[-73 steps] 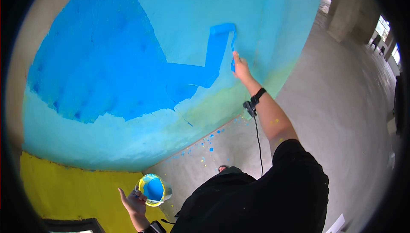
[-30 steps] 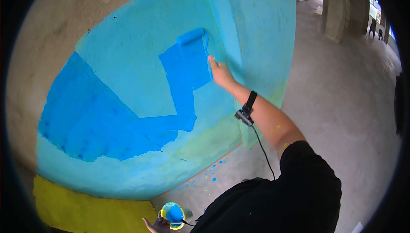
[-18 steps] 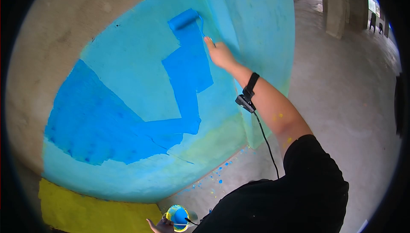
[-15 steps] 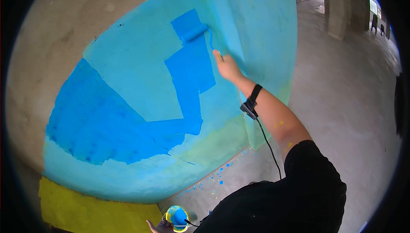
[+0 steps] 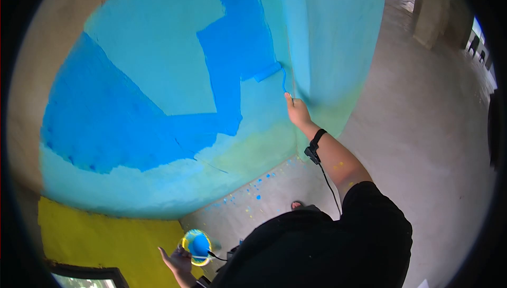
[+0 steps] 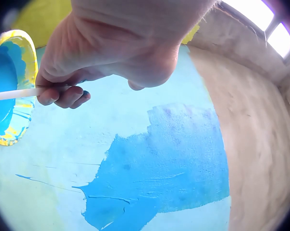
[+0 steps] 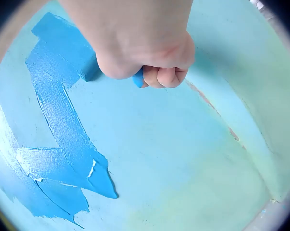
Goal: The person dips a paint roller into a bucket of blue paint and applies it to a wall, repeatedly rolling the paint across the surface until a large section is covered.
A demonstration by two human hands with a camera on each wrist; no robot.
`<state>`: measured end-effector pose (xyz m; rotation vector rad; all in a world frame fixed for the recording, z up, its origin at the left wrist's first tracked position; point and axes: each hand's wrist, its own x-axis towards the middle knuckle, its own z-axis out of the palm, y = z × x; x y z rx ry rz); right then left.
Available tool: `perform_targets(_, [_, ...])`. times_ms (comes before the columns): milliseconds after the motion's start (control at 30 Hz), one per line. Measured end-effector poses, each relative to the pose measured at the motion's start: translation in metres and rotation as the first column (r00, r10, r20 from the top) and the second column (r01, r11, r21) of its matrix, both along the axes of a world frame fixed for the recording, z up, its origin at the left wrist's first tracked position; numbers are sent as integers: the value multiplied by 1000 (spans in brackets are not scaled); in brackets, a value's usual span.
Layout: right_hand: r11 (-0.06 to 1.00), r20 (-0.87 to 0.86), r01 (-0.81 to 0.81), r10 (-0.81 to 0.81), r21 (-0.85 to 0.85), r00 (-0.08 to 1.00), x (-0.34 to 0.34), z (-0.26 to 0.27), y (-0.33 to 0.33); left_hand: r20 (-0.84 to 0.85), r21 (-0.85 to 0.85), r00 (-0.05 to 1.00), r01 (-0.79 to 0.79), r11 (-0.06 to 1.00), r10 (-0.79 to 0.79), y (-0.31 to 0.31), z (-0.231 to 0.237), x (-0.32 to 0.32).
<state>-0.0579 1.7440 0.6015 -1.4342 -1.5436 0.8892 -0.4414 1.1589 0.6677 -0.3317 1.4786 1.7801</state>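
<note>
My right hand (image 5: 299,112) grips the handle of a paint roller (image 5: 268,71), whose blue sleeve lies against the wall at the lower right edge of fresh blue paint (image 5: 232,40). In the right wrist view the fingers curl round the blue handle (image 7: 138,78), and the wrist hides most of the roller. My left hand (image 5: 178,261), low in the head view, holds a paint bucket by its bail, thumb spread out. The bucket's rim (image 6: 32,62) is smeared yellow and blue, with blue paint inside. Fingers curl round the white handle (image 6: 15,95) in the left wrist view.
The light blue wall (image 5: 153,66) meets another wall face at a vertical corner right of the roller. A yellow panel (image 5: 105,235) lies lower left. Paint spots (image 5: 259,197) dot the grey floor (image 5: 422,156). A cable (image 5: 331,190) hangs from the right wrist camera.
The roller went up the wall, then came down to the right, leaving a taller, wider blue band. The head view has shifted, bringing the bucket and left hand further into view.
</note>
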Motion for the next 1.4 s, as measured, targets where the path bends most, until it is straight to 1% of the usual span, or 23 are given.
perform_targets(67, [1000,73,12,-11,-17,997,2,-21,2,-11,32,1000,1,1000,-1,5,6,10])
perform_targets(133, [997,90,56,-51,-57,995,6,-34,3,-40,10,999,-33,999,34,7,7,17])
perform_targets(200, [982,198,138,-111,-130,974,11,-46,5,7,42,998,-56,998,56,9,9,25])
perform_targets(233, [982,169,121,-96,-146,981,15,-45,-3,21,65,998,-59,996,58,6,5,26])
perform_targets(267, [981,141,108,-86,-158,986,18,-44,-7,44,156,999,21,987,-28,-10,-9,15])
perform_targets(333, [988,112,135,-127,-74,986,18,-70,6,66,115,997,-40,993,32,3,-6,28])
perform_targets(367, [988,131,116,-102,-98,986,12,-65,-8,81,89,995,-62,994,55,3,-5,31])
perform_targets(433, [993,-166,37,-55,-113,985,13,-34,-16,80,111,996,-45,993,36,7,-8,32])
perform_targets(467, [992,-153,30,-50,-126,987,14,-11,-22,91,97,995,-54,994,45,7,-10,33])
perform_targets(533, [885,-409,-208,22,-416,912,14,24,-38,86,84,996,-31,996,24,4,-14,35])
perform_targets(567, [888,-402,-202,21,-413,915,10,27,-45,94,89,995,-29,996,20,-1,-16,35])
perform_targets(633, [781,-662,-497,147,-379,735,2,46,-48,140,81,989,-50,995,38,-8,-25,28])
perform_targets(700, [750,-716,-587,226,-305,661,-4,56,-51,154,41,986,-71,997,64,-8,-28,29])
perform_targets(767, [793,-651,-548,272,-265,708,-14,81,-54,140,28,989,-53,998,49,-14,-36,26])
perform_targets(833, [863,-444,-460,335,-211,831,-20,100,-59,121,35,992,-37,999,32,-20,-42,25])
perform_targets(867, [874,-440,-447,332,-188,834,-21,103,-54,118,59,993,-21,998,14,-22,-43,26])
perform_targets(933, [842,-449,-512,395,-172,801,-22,97,-42,106,8,991,-82,997,80,-27,-45,23])
perform_targets(1067, [841,-445,-528,431,-118,785,-16,96,-28,66,-1,992,-107,994,107,-44,-46,16])
perform_targets(1200, [843,-492,-530,424,-92,760,-8,72,-2,32,-19,992,-119,993,120,-43,-36,14])
perform_targets(1267, [956,-245,-291,273,-41,930,-5,52,0,18,-8,994,-107,994,107,-48,-35,14])
perform_targets(1300, [958,-259,-283,265,-36,929,-4,48,1,23,-3,994,-108,994,108,-45,-32,14])
perform_targets(1367, [993,-173,-73,88,92,981,-2,36,-4,-2,-18,994,-107,994,107,-46,-29,12])
perform_targets(1400, [993,-185,-64,80,95,979,-1,32,-5,0,-36,998,-61,998,61,-54,-33,10])
